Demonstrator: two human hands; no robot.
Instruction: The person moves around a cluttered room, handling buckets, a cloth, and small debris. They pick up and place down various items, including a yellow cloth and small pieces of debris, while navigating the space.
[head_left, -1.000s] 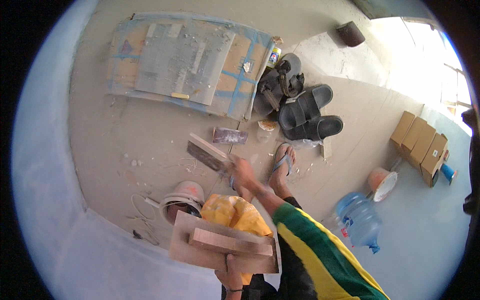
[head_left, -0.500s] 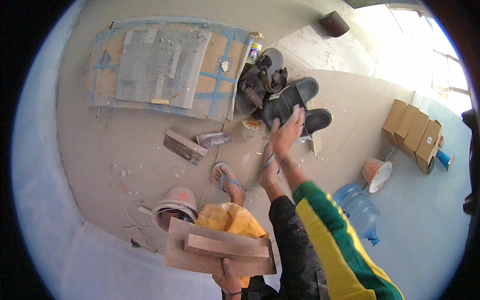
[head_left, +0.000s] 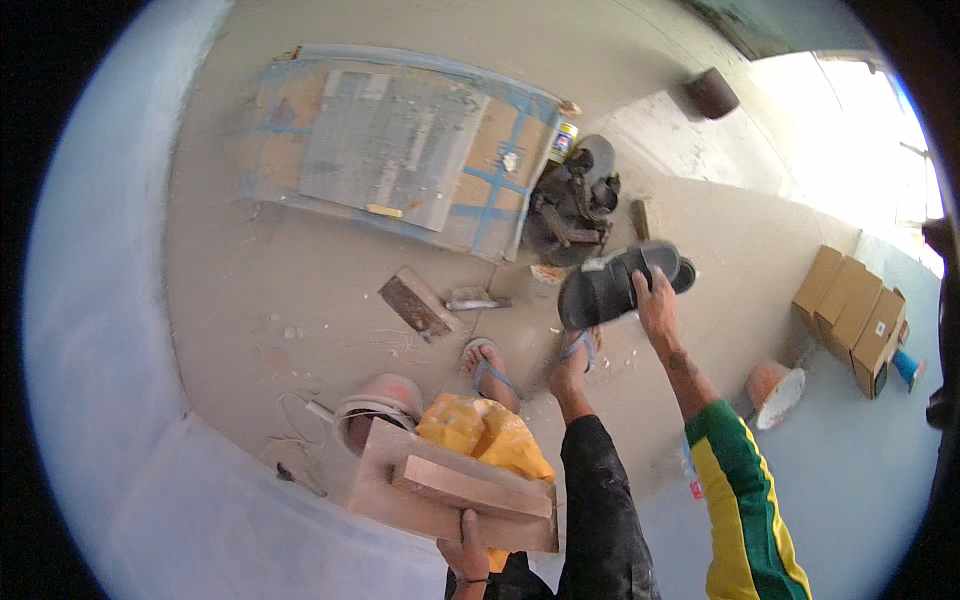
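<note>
My left hand [head_left: 465, 550] is closed on the wooden plastering float [head_left: 375, 470], with the thumb against its long raised handle. An orange-yellow cloth or bag [head_left: 485, 430] hangs just beyond the float. My right hand [head_left: 655, 305] is out in front, its fingers closed on a pair of black slide sandals [head_left: 600, 290]. One sandal mostly covers the other. They appear raised off the floor, near my right foot. Behind them lie dark footwear with straps [head_left: 575, 220] and a small wooden block [head_left: 642, 215].
A taped cardboard sheet [head_left: 495, 170] carries a grey panel [head_left: 390, 140]. A wooden block [head_left: 415, 305] lies ahead of my left foot. A tilted bucket [head_left: 385, 400] stands by the float. At right are cardboard boxes [head_left: 845, 310] and another bucket [head_left: 775, 392]. A dark cylinder [head_left: 712, 93] sits far off.
My right hand has gone from open over the sandals to gripping them, and they have come nearer to me, uncovering a block. The float stays in my left hand. The view has shifted.
</note>
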